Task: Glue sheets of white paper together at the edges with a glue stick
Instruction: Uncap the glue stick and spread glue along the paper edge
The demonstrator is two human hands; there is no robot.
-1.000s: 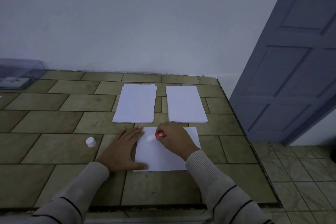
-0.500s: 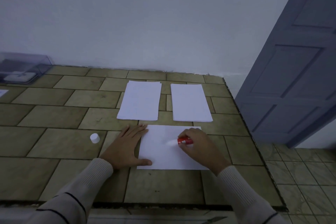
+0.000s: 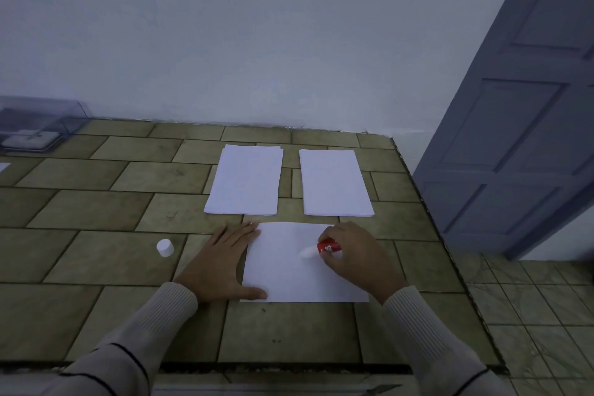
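A single white sheet (image 3: 283, 270) lies on the tiled counter in front of me. My left hand (image 3: 221, 264) rests flat on the sheet's left edge, fingers straight. My right hand (image 3: 353, 257) grips a red glue stick (image 3: 326, 247), whose white tip points left and touches the sheet near its middle right. Behind the sheet lie two stacks of white paper, the left stack (image 3: 246, 180) and the right stack (image 3: 334, 183). The glue stick's white cap (image 3: 165, 247) stands on the counter to the left of my left hand.
The tiled counter (image 3: 96, 212) ends at the wall behind and drops off along its right edge (image 3: 427, 209). A clear plastic box (image 3: 35, 125) sits at the far left. A grey-blue door (image 3: 520, 112) stands to the right, above a tiled floor.
My right hand has carried the glue stick rightward across the sheet, from near its upper left to its right part. My left hand has stayed on the left edge.
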